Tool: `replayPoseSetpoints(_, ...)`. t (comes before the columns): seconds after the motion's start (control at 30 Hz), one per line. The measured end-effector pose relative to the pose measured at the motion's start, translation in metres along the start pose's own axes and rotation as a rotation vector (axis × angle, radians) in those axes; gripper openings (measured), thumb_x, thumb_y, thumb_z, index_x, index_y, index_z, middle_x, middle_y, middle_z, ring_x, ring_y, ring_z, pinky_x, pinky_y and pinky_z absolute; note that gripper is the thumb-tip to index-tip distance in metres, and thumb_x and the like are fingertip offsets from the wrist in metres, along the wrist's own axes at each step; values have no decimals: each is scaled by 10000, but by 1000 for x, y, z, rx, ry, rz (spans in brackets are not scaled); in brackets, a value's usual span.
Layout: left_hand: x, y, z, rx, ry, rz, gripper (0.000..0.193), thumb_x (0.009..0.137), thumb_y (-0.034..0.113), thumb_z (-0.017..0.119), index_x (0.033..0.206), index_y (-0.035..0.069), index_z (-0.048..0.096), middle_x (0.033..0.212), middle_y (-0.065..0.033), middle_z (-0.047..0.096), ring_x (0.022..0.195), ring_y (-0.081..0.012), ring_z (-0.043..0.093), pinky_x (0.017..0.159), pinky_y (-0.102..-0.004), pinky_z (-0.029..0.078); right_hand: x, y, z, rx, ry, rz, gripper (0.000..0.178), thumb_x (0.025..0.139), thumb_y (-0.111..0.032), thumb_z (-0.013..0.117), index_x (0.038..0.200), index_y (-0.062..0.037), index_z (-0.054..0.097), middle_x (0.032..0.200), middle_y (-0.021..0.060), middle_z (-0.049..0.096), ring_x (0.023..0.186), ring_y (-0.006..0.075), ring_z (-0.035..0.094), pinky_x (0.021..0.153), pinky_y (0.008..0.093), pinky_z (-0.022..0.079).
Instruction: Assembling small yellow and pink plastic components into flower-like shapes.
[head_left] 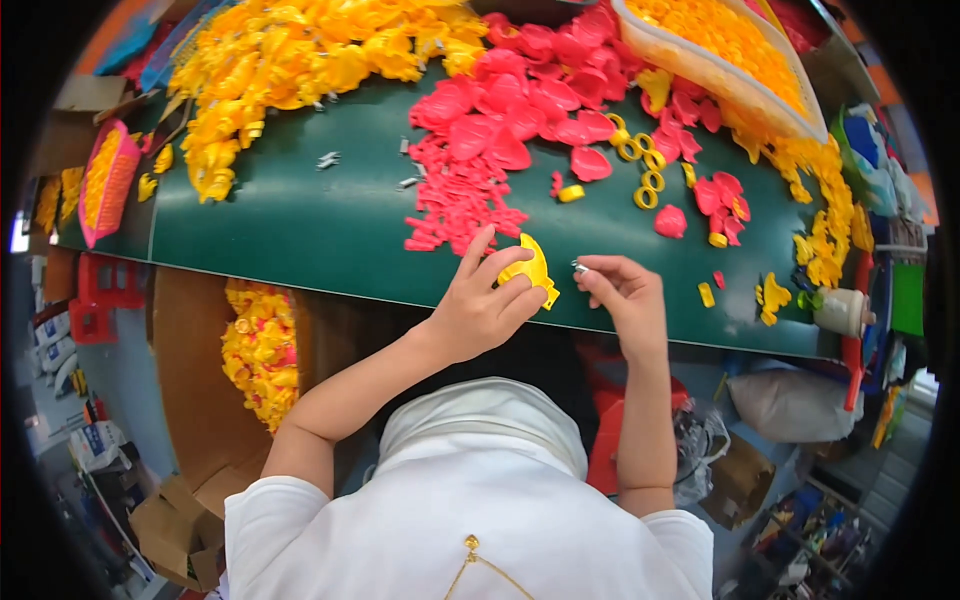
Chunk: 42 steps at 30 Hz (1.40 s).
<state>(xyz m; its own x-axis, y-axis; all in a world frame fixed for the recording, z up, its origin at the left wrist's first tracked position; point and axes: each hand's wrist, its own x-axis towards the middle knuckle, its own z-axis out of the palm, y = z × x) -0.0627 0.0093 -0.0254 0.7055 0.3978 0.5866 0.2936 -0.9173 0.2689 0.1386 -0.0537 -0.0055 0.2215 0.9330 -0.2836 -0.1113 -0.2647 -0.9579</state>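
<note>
My left hand [487, 302] is closed around a curved yellow plastic piece [532, 268] above the near edge of the green table [330, 235]. To its right, my right hand [628, 290] pinches a small silvery metal part [580, 267] between thumb and fingertips. A short gap separates the metal part from the yellow piece. Just beyond my left hand lies a heap of small red plastic pieces [455, 195]. Larger red shell-shaped pieces [490, 135] are piled behind them. Several yellow rings [647, 198] rest on the table farther right.
Yellow pieces [270, 60] form a big pile at the far left. A white basket [720, 60] of yellow parts stands at the back right, a pink basket [122, 185] at the left end. Below the table edge, a cardboard box [195, 385] holds more yellow pieces. Small metal parts [328, 160] lie left of centre.
</note>
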Motion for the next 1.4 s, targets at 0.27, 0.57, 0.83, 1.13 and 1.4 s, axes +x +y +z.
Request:
replayPoseSetpoints(0.27, 2, 6, 3, 64, -201, 53, 255, 695, 100, 703, 940, 50, 651, 1023, -58, 616, 1018, -270, 551, 876, -366, 481, -25, 12, -22, 5, 62, 18, 151, 833, -28, 674, 971, 30, 651, 847, 70, 688, 767, 96, 636, 632, 193, 461)
replayPoseSetpoints(0.57, 5, 28, 8, 90, -221, -162, 508, 657, 251, 743, 1096, 55, 580, 1037, -44, 586, 1125, -233, 497, 1061, -491, 302, -31, 11, 1, -196, -25, -56, 118, 833, 29, 650, 948, 50, 638, 863, 43, 652, 778, 73, 616, 684, 187, 495)
replayPoseSetpoints(0.83, -19, 25, 5, 149, -137, -160, 468, 676, 213, 774, 1086, 62, 607, 1094, -70, 576, 1152, -307, 504, 1005, -520, 354, -28, -4, -20, -120, -37, 16, 132, 831, 31, 658, 962, 40, 643, 853, 48, 654, 761, 63, 589, 661, 180, 471)
replayPoseSetpoints(1.13, -5, 13, 10, 47, -85, -108, 225, 710, 93, 694, 914, 28, 624, 964, -77, 570, 1044, -286, 566, 826, -342, 530, 13, -5, -4, -157, -183, 1, 146, 838, -27, 681, 962, 42, 650, 854, 45, 648, 772, 73, 588, 677, 196, 489)
replayPoseSetpoints(1.4, 0, 6, 10, 23, -85, -29, 184, 707, 104, 703, 857, 33, 623, 891, -58, 581, 1033, -254, 586, 828, -320, 531, 18, -5, -3, -218, -92, 20, 159, 846, -71, 689, 952, 44, 669, 787, 49, 673, 697, 80, 613, 658, 202, 501)
